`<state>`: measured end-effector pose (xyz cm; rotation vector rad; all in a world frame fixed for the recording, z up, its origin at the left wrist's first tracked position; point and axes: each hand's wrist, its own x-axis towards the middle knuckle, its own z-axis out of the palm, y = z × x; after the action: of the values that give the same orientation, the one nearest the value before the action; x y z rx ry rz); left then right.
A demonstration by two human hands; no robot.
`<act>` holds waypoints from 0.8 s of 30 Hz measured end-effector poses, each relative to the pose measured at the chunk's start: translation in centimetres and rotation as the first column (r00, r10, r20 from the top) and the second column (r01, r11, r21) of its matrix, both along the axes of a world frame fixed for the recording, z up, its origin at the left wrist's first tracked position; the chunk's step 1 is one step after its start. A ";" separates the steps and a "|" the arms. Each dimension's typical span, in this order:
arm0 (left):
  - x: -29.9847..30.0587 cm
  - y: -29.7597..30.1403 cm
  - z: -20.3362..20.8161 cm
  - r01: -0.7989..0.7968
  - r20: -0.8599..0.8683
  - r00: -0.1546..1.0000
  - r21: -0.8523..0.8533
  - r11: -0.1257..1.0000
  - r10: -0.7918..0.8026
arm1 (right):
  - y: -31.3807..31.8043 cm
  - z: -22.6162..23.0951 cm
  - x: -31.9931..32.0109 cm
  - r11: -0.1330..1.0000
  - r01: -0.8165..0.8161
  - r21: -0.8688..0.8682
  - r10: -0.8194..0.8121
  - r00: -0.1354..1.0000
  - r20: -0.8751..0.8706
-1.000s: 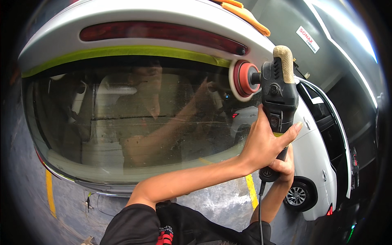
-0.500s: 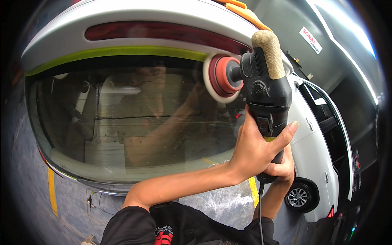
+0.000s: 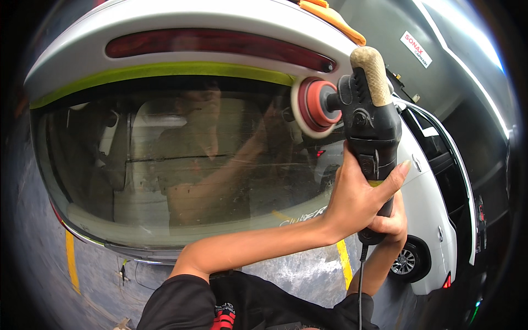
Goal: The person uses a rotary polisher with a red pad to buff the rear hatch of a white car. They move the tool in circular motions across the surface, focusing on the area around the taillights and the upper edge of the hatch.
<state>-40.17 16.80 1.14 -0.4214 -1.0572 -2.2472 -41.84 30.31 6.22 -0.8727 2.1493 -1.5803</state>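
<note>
The left hand (image 3: 355, 198) and the right hand (image 3: 395, 220) grasp an electric polisher (image 3: 375, 132), the left higher, the right near the base, with the fingers of both clamped around its black body; some right-hand fingers are hidden. Sound handling calls for a firm two-handed hold, the disc laid flat on the glass with even pressure, and the power cord (image 3: 361, 283), which hangs from the base, kept off the work. The tool stands nearly upright before the window's upper right corner; its body is scuffed black, with a yellow band and a tan, textured cover at the head. Its red-backed, cream-edged polishing disc (image 3: 301, 107) faces the rear window (image 3: 220, 192); contact cannot be confirmed. Beyond lie yellow-green masking tape (image 3: 165, 70), a red brake light (image 3: 220, 44) and an orange cloth (image 3: 336, 23).
</note>
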 end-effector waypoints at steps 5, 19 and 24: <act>-1.9 1.3 0.4 0.017 0.028 0.999 -0.046 0.999 -0.016 | 2.3 -0.7 -1.0 0.999 0.052 -0.013 -0.051 0.998 0.021; 0.1 -0.2 0.7 -0.006 -0.018 1.000 0.013 1.000 0.006 | -0.6 1.4 0.3 0.999 -0.023 0.034 0.023 1.000 -0.002; 0.8 -0.8 0.9 -0.011 -0.007 1.000 0.010 1.000 0.011 | -1.2 1.3 0.0 0.998 -0.066 -0.013 0.066 0.998 -0.009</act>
<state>-39.39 16.01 2.08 -0.4186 -1.0421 -2.2389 -41.82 29.11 7.56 -0.9458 2.0958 -1.5627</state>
